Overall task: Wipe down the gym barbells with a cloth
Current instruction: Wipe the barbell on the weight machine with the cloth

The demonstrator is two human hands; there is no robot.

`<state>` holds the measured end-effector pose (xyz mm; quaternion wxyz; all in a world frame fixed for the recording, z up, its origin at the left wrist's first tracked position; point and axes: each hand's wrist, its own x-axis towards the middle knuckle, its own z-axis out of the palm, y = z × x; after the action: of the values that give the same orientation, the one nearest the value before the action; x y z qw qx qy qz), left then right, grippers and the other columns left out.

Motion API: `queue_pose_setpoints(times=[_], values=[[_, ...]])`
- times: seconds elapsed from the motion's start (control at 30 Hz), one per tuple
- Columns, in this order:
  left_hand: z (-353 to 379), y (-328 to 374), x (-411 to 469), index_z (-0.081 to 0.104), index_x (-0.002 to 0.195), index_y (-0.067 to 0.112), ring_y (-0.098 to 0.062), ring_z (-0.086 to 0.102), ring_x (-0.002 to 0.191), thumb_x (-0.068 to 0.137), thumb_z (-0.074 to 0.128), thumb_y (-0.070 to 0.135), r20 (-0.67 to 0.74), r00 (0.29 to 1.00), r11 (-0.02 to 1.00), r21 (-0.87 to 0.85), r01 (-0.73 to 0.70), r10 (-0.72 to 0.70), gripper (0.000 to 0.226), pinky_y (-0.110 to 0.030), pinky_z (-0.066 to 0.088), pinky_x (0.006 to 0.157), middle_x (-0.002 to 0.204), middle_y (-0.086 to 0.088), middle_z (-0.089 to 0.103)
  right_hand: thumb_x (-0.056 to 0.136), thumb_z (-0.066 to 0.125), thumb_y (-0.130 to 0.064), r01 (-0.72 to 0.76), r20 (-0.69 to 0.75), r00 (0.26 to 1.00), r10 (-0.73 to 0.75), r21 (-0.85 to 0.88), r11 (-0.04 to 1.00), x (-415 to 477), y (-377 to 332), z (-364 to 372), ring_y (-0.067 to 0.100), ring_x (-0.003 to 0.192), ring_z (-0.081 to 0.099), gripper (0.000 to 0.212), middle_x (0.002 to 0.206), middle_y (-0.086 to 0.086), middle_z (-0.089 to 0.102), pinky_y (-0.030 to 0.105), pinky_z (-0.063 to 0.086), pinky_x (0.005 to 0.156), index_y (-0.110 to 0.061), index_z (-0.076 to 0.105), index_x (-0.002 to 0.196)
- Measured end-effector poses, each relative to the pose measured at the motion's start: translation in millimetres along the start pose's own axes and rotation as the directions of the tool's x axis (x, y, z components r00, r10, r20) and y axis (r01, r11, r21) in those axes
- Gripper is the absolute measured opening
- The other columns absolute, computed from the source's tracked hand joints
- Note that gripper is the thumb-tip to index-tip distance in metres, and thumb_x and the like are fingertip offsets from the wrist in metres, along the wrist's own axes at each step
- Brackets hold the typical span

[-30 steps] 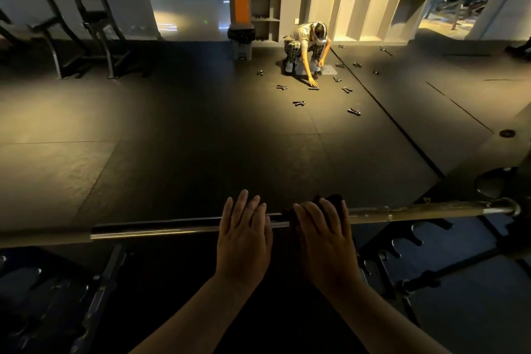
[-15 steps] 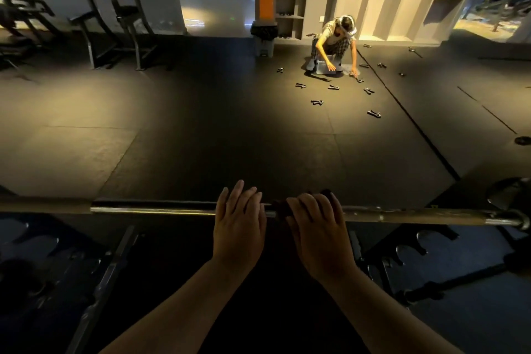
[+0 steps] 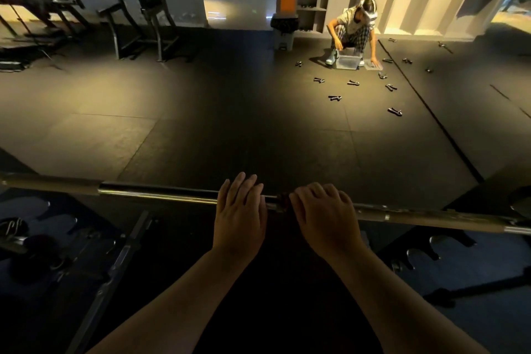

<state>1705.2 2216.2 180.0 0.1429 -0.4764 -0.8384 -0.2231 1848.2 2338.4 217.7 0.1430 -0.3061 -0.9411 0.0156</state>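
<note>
Barbell shaft (image 3: 172, 195) runs crosswise under both hands. The left hand (image 3: 240, 218) lies flat on it, fingers (image 3: 244, 184) straight and close together, tips reaching past the barbell's far side, gripping nothing. Just beside it, the right hand (image 3: 324, 221) curls its fingers (image 3: 316, 191) over the barbell and a dark cloth (image 3: 283, 202), which bunches out between the two hands. Well beyond the barbell, small black pieces (image 3: 334, 98) lie scattered on the floor mat (image 3: 230, 123) around a crouching person (image 3: 352, 29) with a clear bin (image 3: 348, 62).
</note>
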Motion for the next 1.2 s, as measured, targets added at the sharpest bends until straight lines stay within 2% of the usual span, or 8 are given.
queue_pose_setpoints(times=[0.13, 0.27, 0.4, 0.57, 0.67, 0.77, 1.0, 1.2], values=[[0.2, -0.1, -0.5, 0.065, 0.126, 0.008, -0.026, 0.033, 0.150, 0.105, 0.030, 0.030, 0.003, 1.000, 1.000, 0.010, -0.001, 0.000, 0.046, -0.045, 0.015, 0.126, 0.148, -0.013, 0.054, 0.106, 0.027, -0.046, -0.126, 0.101, 0.987, 0.123, 0.020, 0.992, 17.8, -5.9, -6.8, 0.016, 0.090, 0.062, 0.039, 0.093, -0.006, 0.064, 0.033, 0.042, 0.081, -0.029, 0.060, 0.094], [2.4, 7.5, 5.5, 0.067, 0.122, 0.008, -0.029, 0.027, 0.152, 0.105, 0.032, 0.030, 0.019, 0.999, 0.999, 0.012, -0.051, 0.050, 0.045, -0.042, 0.007, 0.126, 0.153, -0.015, 0.048, 0.104, 0.029, -0.048, -0.055, 0.009, 0.998, 0.056, -0.068, 0.996, -4.7, -13.6, 3.1, 0.020, 0.104, 0.059, 0.040, 0.115, -0.006, 0.064, 0.041, 0.045, 0.095, -0.031, 0.061, 0.122], [2.6, 7.0, 9.3, 0.068, 0.121, 0.011, -0.025, 0.035, 0.149, 0.105, 0.030, 0.032, 0.054, 0.996, 0.997, 0.000, -0.071, 0.071, 0.046, -0.044, 0.023, 0.124, 0.149, -0.011, 0.053, 0.103, 0.031, -0.048, 0.070, -0.002, 0.998, -0.070, -0.073, 0.995, -14.9, 22.1, 2.8, 0.020, 0.109, 0.058, 0.041, 0.121, -0.006, 0.061, 0.042, 0.046, 0.097, -0.031, 0.060, 0.127], [6.5, 6.1, 7.3, 0.067, 0.119, 0.012, -0.024, 0.048, 0.140, 0.104, 0.040, 0.029, 0.028, 0.996, 0.997, 0.002, -0.081, 0.081, 0.036, -0.044, 0.033, 0.118, 0.139, -0.008, 0.062, 0.098, 0.037, -0.043, -0.168, -0.152, 0.975, 0.163, -0.016, 0.986, -17.0, -5.3, 9.6, 0.028, 0.107, 0.057, 0.037, 0.110, 0.000, 0.065, 0.054, 0.042, 0.105, -0.024, 0.068, 0.106], [12.7, 3.7, 4.2, 0.066, 0.121, 0.013, -0.025, 0.050, 0.138, 0.098, 0.060, 0.028, 0.012, 0.995, 0.995, 0.012, -0.102, 0.102, 0.029, -0.044, 0.031, 0.117, 0.138, -0.007, 0.063, 0.095, 0.042, -0.047, -0.074, -0.084, 0.994, 0.073, -0.005, 0.997, -12.4, -25.5, 18.2, 0.025, 0.117, 0.053, 0.038, 0.121, -0.005, 0.064, 0.054, 0.038, 0.109, -0.029, 0.065, 0.120], [13.0, 4.5, 5.1, 0.067, 0.120, 0.012, -0.025, 0.052, 0.136, 0.102, 0.046, 0.027, -0.028, 0.994, 0.994, -0.022, -0.106, 0.105, 0.031, -0.046, 0.036, 0.115, 0.134, -0.006, 0.065, 0.101, 0.043, -0.044, 0.024, -0.052, 0.998, -0.026, -0.027, 0.999, -14.4, -1.0, 17.7, 0.023, 0.118, 0.055, 0.035, 0.127, -0.005, 0.063, 0.047, 0.041, 0.108, -0.028, 0.063, 0.125], [7.1, 8.9, 6.2, 0.068, 0.116, 0.013, -0.025, 0.053, 0.134, 0.101, 0.040, 0.030, -0.001, 0.998, 0.995, -0.074, -0.063, 0.063, 0.036, -0.048, 0.040, 0.111, 0.133, -0.006, 0.065, 0.102, 0.035, -0.042, -0.233, -0.150, 0.961, 0.234, 0.029, 0.972, -15.3, -18.2, 18.3, 0.023, 0.118, 0.054, 0.043, 0.118, -0.006, 0.066, 0.052, 0.033, 0.115, -0.024, 0.065, 0.127], [1.4, 19.2, 10.5, 0.069, 0.109, 0.015, -0.025, 0.053, 0.132, 0.103, 0.035, 0.031, -0.002, 1.000, 0.998, -0.068, -0.003, 0.003, 0.039, -0.050, 0.041, 0.107, 0.129, -0.006, 0.066, 0.101, 0.040, -0.042, 0.022, -0.098, 0.995, -0.024, -0.025, 0.999, -17.8, 18.7, 7.7, 0.024, 0.111, 0.061, 0.036, 0.120, -0.004, 0.067, 0.045, 0.046, 0.101, -0.025, 0.066, 0.121]])
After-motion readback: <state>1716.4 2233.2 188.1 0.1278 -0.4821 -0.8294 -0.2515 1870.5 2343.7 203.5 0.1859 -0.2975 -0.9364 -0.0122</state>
